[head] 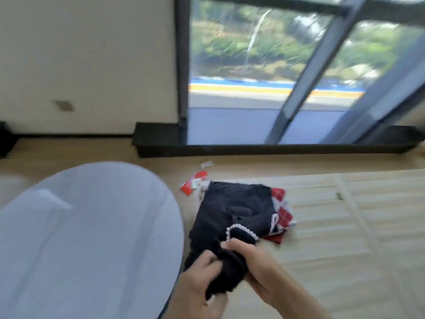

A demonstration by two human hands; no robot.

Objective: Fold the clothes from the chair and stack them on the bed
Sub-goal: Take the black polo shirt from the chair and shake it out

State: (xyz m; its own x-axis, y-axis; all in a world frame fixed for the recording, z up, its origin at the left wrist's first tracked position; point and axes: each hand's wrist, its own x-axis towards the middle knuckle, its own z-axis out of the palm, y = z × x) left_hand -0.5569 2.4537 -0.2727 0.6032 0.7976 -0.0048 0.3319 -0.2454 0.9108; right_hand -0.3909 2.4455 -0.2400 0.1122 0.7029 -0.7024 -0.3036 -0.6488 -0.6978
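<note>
Both hands' grip, left hand (pixel 197 272) and right hand (pixel 255 268), clutches dark garment (pixel 232 217) on striped bed (pixel 345 226) by window (pixel 276 65).

Home bedroom, striped mattress (pixel 345 226), folded clothes (pixel 234 212), tall window (pixel 264 65)

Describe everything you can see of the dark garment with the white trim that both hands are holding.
The dark navy, soft fabric garment lies partly folded on the pale quilted bed, atop a red-and-white checked cloth. A curved edge carries white scalloped trim. Its near end is bunched up, gripped by the left hand and the right hand. The image is blurred, so finer details are unclear.
</note>
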